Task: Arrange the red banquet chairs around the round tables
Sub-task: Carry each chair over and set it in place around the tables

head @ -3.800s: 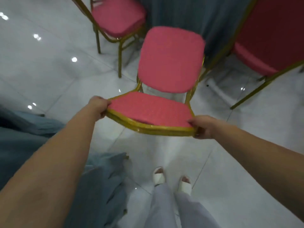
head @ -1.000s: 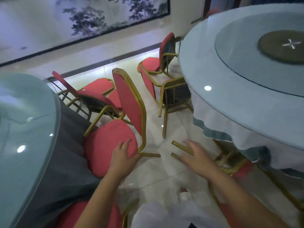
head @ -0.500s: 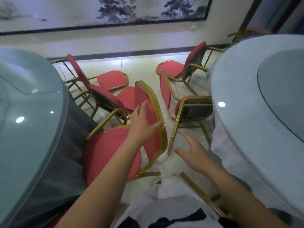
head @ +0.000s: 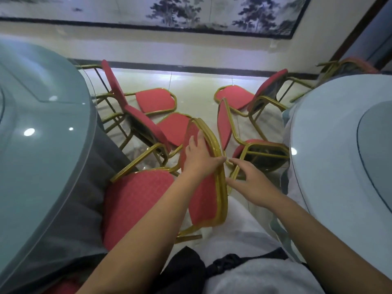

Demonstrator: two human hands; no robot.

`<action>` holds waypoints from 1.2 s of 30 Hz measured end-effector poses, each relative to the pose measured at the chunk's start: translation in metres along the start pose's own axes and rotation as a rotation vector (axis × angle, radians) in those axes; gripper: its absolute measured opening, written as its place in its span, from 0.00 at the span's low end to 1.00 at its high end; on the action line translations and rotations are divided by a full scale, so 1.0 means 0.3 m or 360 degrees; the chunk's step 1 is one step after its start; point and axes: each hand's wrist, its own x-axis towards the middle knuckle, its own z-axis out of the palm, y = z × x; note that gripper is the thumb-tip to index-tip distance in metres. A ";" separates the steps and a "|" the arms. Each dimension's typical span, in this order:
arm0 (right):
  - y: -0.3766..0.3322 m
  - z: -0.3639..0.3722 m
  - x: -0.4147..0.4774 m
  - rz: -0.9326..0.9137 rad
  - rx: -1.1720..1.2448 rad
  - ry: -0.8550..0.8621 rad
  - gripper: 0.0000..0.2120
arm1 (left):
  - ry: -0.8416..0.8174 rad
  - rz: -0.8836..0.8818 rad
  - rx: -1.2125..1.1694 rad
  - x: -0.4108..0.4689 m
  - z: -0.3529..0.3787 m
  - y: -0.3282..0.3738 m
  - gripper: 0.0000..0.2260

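The nearest red banquet chair (head: 137,200) with a gold frame stands at the left round table (head: 42,145), its seat partly under the table's edge. My left hand (head: 199,158) lies flat on the front of its backrest (head: 203,198), fingers straight, thumb reaching across the gold rim. Just right of that rim hovers my right hand (head: 250,181), fingers spread and holding nothing; whether it touches the frame I cannot tell. The right round table (head: 339,155) has a light cloth and a glass top.
Several more red chairs crowd the gap between the tables: two (head: 154,100) (head: 174,128) by the left table and two (head: 233,96) (head: 224,124) by the right one. A wall with a painting (head: 191,13) closes the far side. My legs stand just behind the nearest chair.
Both hands let go of the carried chair's seat. My left hand rose from the seat to the backrest, and my right hand came up close beside the backrest's rim.
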 end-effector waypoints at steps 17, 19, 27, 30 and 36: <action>-0.004 -0.192 0.665 -0.0370 0.0104 -0.0791 0.22 | -0.0154 -0.0336 -0.0509 -0.016 -0.028 0.027 0.50; 0.018 -0.188 0.704 -0.0366 0.0128 -0.0887 0.22 | -0.0145 -0.0437 -0.0514 -0.066 -0.048 0.012 0.49; -0.003 -0.132 0.746 -0.0385 0.0217 -0.1253 0.22 | -0.0012 -0.0886 -0.0518 -0.212 -0.191 -0.025 0.46; -0.019 -0.126 0.767 -0.0392 0.0195 -0.1305 0.23 | -0.0082 -0.1030 -0.0536 -0.315 -0.222 -0.066 0.46; -0.059 -0.088 0.807 -0.0417 0.0147 -0.1252 0.25 | 0.0073 -0.1180 -0.0469 -0.295 -0.225 -0.099 0.36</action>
